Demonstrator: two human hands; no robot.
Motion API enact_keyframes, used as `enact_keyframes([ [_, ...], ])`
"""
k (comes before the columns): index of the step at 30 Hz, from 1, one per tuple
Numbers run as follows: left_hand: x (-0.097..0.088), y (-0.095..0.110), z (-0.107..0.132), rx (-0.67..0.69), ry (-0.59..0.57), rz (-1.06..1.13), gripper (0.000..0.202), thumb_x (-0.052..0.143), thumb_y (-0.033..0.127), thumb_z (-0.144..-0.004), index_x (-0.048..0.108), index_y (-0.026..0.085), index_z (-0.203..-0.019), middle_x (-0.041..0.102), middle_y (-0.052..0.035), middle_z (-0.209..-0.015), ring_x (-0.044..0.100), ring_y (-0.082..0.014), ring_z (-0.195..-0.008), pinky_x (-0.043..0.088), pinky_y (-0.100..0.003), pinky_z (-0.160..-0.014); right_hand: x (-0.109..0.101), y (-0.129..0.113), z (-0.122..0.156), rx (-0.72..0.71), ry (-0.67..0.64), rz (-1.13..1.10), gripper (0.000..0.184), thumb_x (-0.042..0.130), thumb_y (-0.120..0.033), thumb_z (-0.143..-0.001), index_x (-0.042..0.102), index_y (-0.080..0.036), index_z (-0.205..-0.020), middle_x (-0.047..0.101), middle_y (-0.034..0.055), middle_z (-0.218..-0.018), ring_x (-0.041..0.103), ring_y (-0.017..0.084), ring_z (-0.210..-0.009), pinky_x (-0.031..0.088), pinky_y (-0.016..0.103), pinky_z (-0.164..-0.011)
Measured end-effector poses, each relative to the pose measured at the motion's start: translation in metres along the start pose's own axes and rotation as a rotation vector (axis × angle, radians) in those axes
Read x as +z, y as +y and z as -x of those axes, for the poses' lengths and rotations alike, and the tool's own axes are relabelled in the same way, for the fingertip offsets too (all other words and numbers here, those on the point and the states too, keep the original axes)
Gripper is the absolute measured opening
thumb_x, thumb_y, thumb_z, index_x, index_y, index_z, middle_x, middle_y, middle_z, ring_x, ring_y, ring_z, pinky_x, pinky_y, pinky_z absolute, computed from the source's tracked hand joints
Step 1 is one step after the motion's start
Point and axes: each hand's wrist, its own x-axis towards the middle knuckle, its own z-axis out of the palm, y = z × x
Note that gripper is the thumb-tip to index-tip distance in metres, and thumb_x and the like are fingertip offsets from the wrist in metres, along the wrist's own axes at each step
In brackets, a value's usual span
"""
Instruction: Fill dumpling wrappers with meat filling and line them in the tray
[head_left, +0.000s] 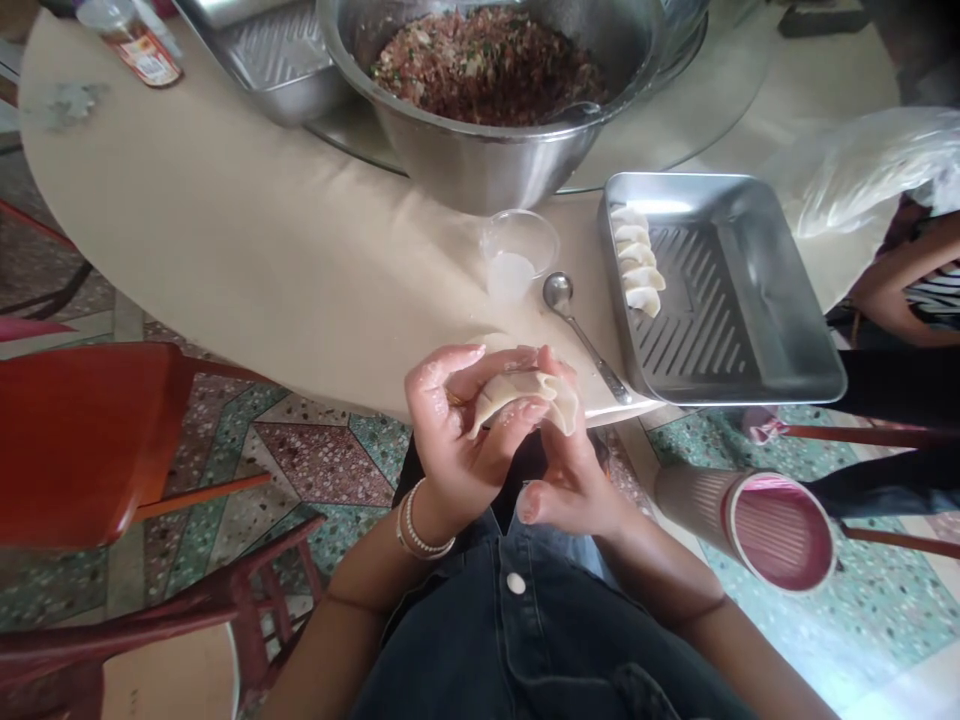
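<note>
- The table (262, 250) is covered in a pale cloth, and its curved near edge is met by the person's body
- A red chair (82, 440) is placed on the floor to the left
- A large steel bowl (480, 165) is set toward the far side; minced filling (487, 65) flecked with green is held in it
- A metal tray (750, 290) is placed at the right, where a row of folded dumplings (639, 262) is lined up along its left wall
- A ridged bin (697, 490) is seen on the floor below the tray
- The left hand (457, 430) is curled around a dumpling, its thumb pressed to the near side; white specks are seen on its fingers
- The right hand (570, 470) is closed lightly on the same piece, its fingers laid at the right end and its thumb kept clear
- A spoon (585, 335) is laid between the tray and a clear plastic cup (525, 238)
- The held dumpling (501, 388), folded into a half-moon, is supported between both hands at the near table edge
</note>
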Motion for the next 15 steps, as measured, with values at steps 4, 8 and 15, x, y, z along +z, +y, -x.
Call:
enact_keyframes([
  [4,-0.005,-0.002,0.004,0.011,-0.012,-0.068,0.038,0.071,0.019,-0.080,0.050,0.033,-0.108,0.074,0.0034,-0.103,0.072,-0.0146,-0.083,0.058,-0.028,-0.064,-0.003,-0.005,-0.005,-0.083,0.025,0.124,0.084,0.049,-0.070,-0.081,0.013,-0.042,-0.152,0.033,0.0069,-0.139,0.032,0.030,-0.135,0.035,0.056,-0.112],
  [8,-0.011,-0.002,0.005,0.035,-0.066,-0.073,0.027,0.070,0.019,-0.081,0.054,0.027,-0.100,0.074,0.0005,-0.105,0.072,-0.0139,-0.081,0.058,-0.026,-0.062,-0.006,-0.009,-0.006,-0.110,0.039,0.213,0.077,0.048,-0.068,-0.083,0.021,-0.042,-0.150,0.036,0.0069,-0.137,0.032,0.030,-0.134,0.031,0.057,-0.113],
  [15,-0.010,0.004,-0.005,-0.347,-0.273,0.344,0.037,0.068,0.033,-0.086,0.053,0.032,-0.120,0.073,0.0001,-0.103,0.058,-0.0044,-0.045,0.053,-0.021,-0.044,-0.010,-0.016,-0.008,-0.076,0.006,0.154,0.065,0.045,-0.070,-0.083,0.036,-0.044,-0.143,0.041,0.0040,-0.134,0.034,0.030,-0.135,0.032,0.054,-0.114],
])
